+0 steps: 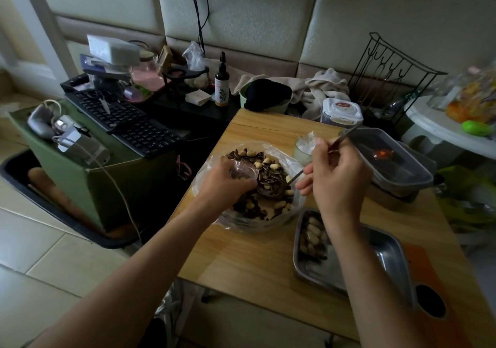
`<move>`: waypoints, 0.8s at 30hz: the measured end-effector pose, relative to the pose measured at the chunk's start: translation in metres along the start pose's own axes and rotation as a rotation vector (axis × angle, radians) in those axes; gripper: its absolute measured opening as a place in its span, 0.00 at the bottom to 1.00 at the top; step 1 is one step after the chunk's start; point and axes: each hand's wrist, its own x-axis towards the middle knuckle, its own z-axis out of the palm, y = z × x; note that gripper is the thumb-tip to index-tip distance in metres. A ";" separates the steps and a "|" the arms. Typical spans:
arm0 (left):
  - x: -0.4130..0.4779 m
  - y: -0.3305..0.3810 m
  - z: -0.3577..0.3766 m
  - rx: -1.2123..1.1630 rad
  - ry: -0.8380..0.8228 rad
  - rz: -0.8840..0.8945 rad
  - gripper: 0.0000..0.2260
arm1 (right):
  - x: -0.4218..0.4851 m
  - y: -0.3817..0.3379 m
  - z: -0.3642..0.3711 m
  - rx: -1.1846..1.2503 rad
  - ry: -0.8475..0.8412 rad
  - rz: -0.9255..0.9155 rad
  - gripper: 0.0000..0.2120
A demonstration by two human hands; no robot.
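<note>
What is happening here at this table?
A person works over a mix of sunflower seeds and peanuts in a plastic bag on the wooden table. The left hand grips the bag, and the right hand holds a metal spoon with its tip in the mix. A pile of peanuts already lies in the steel tray nearby, so it looks like sorting.

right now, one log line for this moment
left hand grips plastic bag | right hand holds spoon in seed-peanut mix | steel tray holds peanuts
</note>
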 end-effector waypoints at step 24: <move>-0.001 0.000 0.009 0.255 0.032 0.180 0.07 | 0.019 0.023 -0.014 -0.039 0.149 0.207 0.17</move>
